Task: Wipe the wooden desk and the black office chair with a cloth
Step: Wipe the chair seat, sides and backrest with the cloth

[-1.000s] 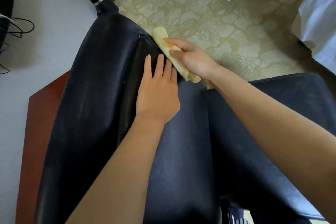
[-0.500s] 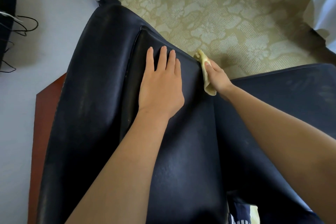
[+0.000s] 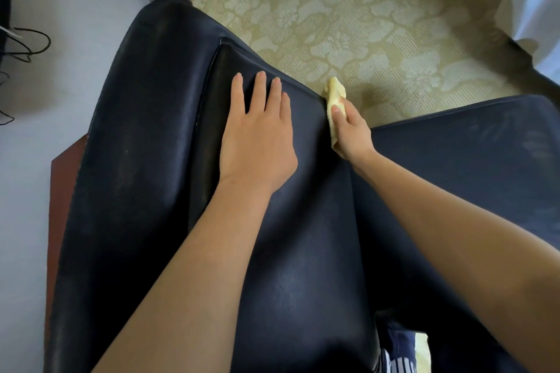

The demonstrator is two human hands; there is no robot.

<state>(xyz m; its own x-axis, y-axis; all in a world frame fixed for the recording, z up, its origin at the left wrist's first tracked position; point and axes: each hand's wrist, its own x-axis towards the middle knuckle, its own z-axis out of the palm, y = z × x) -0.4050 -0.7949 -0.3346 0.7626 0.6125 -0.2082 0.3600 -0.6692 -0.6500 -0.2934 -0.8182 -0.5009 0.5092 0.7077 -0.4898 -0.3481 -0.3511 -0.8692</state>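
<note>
Black chair [image 3: 136, 160], yellow cloth [image 3: 334, 94] — floral carpet [image 3: 348, 24], cables [image 3: 48, 39], bedding [image 3: 536, 9]

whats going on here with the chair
A person is cleaning the black office chair. Their left hand lies flat, fingers spread, on the padded panel, steadying it. Their right hand grips a yellow cloth and presses it against that panel's right edge. The wooden desk shows behind the chair, untouched at this moment.

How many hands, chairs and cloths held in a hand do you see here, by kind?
Hands: 2 (left hand, right hand)
Chairs: 1 (black chair)
Cloths held: 1 (yellow cloth, in the right hand)
Total: 4
</note>
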